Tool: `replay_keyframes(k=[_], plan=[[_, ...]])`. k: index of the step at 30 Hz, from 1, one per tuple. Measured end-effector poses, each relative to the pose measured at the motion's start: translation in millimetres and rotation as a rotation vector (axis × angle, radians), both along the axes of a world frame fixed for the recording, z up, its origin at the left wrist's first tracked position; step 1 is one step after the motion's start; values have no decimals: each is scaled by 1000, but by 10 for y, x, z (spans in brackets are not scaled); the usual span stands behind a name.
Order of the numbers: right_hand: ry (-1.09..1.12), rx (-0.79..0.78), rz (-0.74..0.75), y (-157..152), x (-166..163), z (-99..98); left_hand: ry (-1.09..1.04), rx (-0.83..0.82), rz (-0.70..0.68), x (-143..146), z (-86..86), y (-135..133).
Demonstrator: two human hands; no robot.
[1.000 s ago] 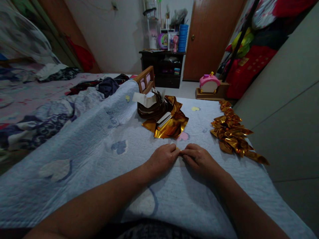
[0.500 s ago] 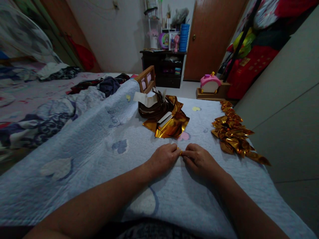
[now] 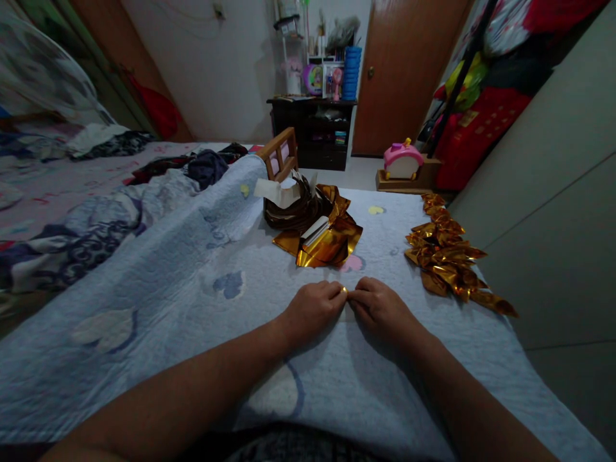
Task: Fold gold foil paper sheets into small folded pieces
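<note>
My left hand (image 3: 315, 305) and my right hand (image 3: 378, 307) rest knuckles-up on a pale blue quilt (image 3: 202, 301), fingertips meeting. Between them they pinch a small piece of gold foil paper (image 3: 344, 292); only a sliver of it shows. Both hands are closed around it. Just beyond the hands lies a stack of flat gold foil sheets (image 3: 323, 240). A pile of folded gold foil pieces (image 3: 447, 256) sits to the right, near the bed's edge.
A dark basket (image 3: 293, 208) with white paper stands behind the foil sheets, beside a small wooden frame (image 3: 279, 154). Rumpled bedding and clothes (image 3: 96, 212) lie to the left. A grey wall panel (image 3: 553, 212) borders the right. Beyond: a pink toy (image 3: 403, 159), dark shelf (image 3: 312, 125), brown door (image 3: 409, 70).
The hands stay together in nearly the same spot, with only slight finger movement on the foil piece. The view shifted a little.
</note>
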State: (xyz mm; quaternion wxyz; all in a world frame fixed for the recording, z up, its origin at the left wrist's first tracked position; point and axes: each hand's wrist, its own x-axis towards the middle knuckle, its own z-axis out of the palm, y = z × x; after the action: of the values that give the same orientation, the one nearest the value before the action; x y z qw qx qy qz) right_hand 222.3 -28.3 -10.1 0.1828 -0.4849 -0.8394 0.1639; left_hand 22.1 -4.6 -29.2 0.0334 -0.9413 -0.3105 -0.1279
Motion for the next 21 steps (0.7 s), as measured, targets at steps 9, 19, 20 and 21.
replay_keyframes(k=[9, 19, 20, 21], plan=[[91, -49, -63, 103, 21, -63, 32, 49, -35, 3, 96, -53], [-11, 17, -181, 120, -18, -171, 25, 23, -25, 16, 74, -41], [-21, 14, -190, 114, -27, -161, 20, 18, -22, 19, 67, -36], [-32, 11, -197, 110, -37, -152, 12, 13, -18, 22, 59, -31]])
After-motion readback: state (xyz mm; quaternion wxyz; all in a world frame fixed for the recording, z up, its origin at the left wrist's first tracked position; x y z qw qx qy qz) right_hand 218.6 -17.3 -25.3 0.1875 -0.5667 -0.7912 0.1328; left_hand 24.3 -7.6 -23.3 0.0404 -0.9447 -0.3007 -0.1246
